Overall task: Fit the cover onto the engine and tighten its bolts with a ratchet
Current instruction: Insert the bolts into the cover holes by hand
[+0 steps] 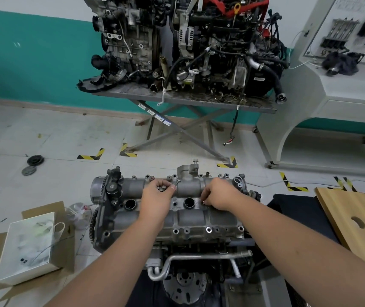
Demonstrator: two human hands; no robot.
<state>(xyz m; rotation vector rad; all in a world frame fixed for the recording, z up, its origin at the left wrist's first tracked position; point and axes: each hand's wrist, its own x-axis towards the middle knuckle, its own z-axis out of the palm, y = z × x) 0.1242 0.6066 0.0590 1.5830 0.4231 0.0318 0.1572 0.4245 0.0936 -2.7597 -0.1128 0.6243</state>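
Observation:
A grey metal cover [199,214] lies on top of the engine [183,262] in front of me. My left hand [157,196] hovers over the cover's middle, cupping several bolts [162,188] in its curled fingers, and one bolt [175,184] sticks out between thumb and finger. My right hand [218,193] rests on the cover to the right, its fingertips pinching something small at a bolt hole near the centre ridge; the item is hidden by the fingers. No ratchet is in view.
A white box [27,247] sits on cardboard at the left. A wooden board [358,220] lies at the right. Behind stand a scissor stand [183,103] carrying two engines, and a white cabinet [341,89] at the far right. A pulley [35,161] lies on the floor.

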